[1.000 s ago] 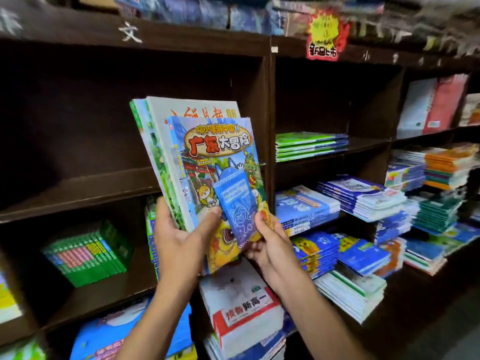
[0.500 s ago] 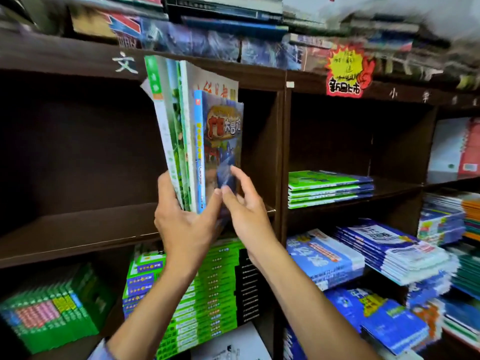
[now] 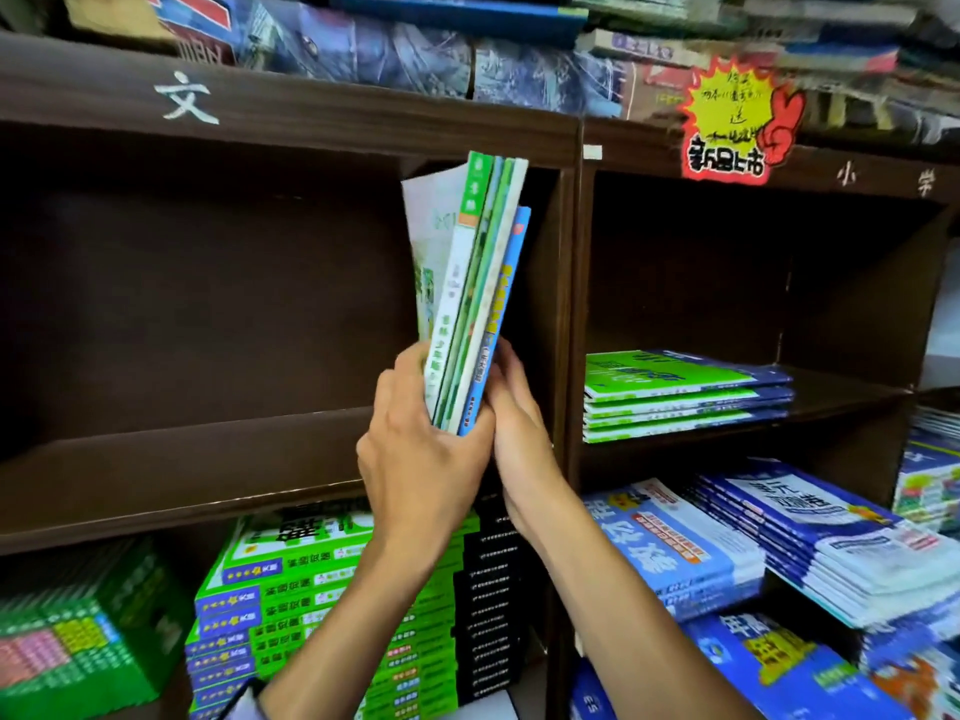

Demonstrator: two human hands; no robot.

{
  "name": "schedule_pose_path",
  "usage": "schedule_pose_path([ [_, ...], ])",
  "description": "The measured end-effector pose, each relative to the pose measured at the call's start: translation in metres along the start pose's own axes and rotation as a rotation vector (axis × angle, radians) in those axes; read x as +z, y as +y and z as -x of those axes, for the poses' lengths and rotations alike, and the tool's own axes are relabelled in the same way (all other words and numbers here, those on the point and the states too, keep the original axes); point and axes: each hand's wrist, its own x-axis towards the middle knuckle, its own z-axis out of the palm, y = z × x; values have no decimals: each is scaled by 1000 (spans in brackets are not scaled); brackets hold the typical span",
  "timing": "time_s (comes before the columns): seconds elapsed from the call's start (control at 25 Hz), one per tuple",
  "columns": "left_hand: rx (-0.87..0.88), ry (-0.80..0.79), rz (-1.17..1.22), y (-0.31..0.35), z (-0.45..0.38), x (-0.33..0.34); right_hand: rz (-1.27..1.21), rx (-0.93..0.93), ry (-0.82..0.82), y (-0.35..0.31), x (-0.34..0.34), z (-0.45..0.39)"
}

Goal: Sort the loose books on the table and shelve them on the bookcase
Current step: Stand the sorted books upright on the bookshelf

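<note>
A dark wooden bookcase (image 3: 291, 122) fills the view, its upper left bay (image 3: 208, 314) bare of stock while the bays below and to the right are packed with flat stacks of green (image 3: 332, 605) and blue workbooks (image 3: 670, 548). A white character is chalked on the top rail (image 3: 185, 98), and a yellow starburst sign (image 3: 737, 119) is fixed further along (wrapped bundles are heaped above it, blurred). A short stack of green-and-blue copies (image 3: 680, 394) lies flat in the upper right bay. A clutch of thin books (image 3: 470, 298) is held upright, spines toward the camera, at the right end of the open bay, close to the divider (image 3: 563, 304); it appears to be lined up this way so that it can be stood on edge against that wall rather than laid flat. The books are tilted slightly, and their lower ends seem not yet set down on the shelf board (image 3: 182, 470). The left hand (image 3: 415, 459) is wrapped round the bottom of the bundle, fingers curled and clamped on it to bear the weight. The right hand (image 3: 511, 418) is pressed against the bundle's right side, its fingers partly hidden behind the blue outer book, apparently to keep the loose copies squared together.
</note>
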Motion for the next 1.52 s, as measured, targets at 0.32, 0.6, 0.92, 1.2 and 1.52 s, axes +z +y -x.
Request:
schedule_pose_path([
  [0.32,-200,17,25,-2,-12,45,298,-2,30,-7,-15,-30],
  [0.6,-235,-158,107,-8,-18,95,832,-127,59,-18,-31,-12],
  [0.92,-28,-862,151,-63,-43,53,1052,-128,57,-15,-68,-4],
  [1.2,23,-778,95,-66,-45,59,1042,-263,127,15,-75,-13],
  [1.52,-19,-846,171,-69,-44,58,1199,-155,45,23,-89,-14],
])
